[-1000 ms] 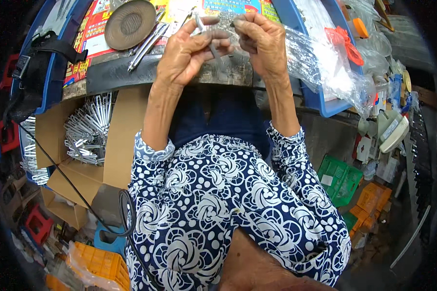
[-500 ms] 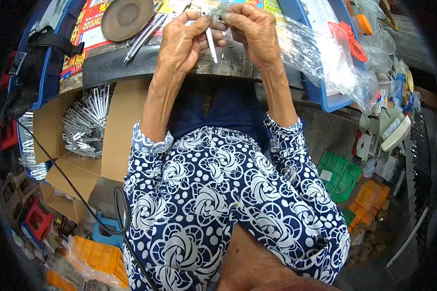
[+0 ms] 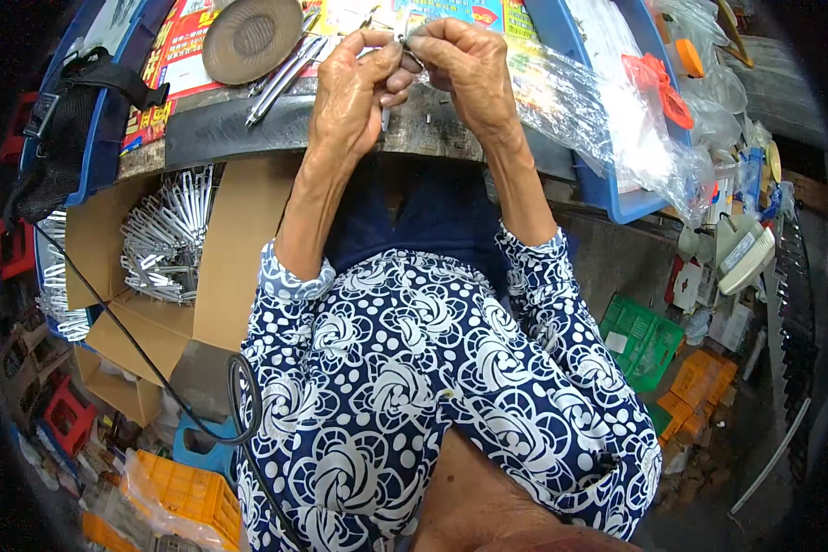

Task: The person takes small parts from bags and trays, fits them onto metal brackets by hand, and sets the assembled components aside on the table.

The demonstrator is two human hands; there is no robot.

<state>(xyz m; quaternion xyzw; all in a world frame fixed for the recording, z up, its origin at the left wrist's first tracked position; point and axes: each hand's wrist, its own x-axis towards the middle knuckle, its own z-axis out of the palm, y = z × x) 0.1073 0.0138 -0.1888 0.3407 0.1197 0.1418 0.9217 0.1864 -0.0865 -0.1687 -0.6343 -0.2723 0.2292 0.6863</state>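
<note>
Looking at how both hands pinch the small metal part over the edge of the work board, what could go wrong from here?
1. The small metal part is pinched only by the fingertips of the left hand and right hand; it might slip and fall into the lap.
2. The clear plastic bag hangs over the blue tray edge and could slide off.

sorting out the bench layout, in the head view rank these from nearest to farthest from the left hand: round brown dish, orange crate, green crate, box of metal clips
1. Round brown dish, up on the bench just to the left of the left hand.
2. Box of metal clips, below the bench on the left.
3. Green crate, low on the right.
4. Orange crate, at the bottom left.
</note>
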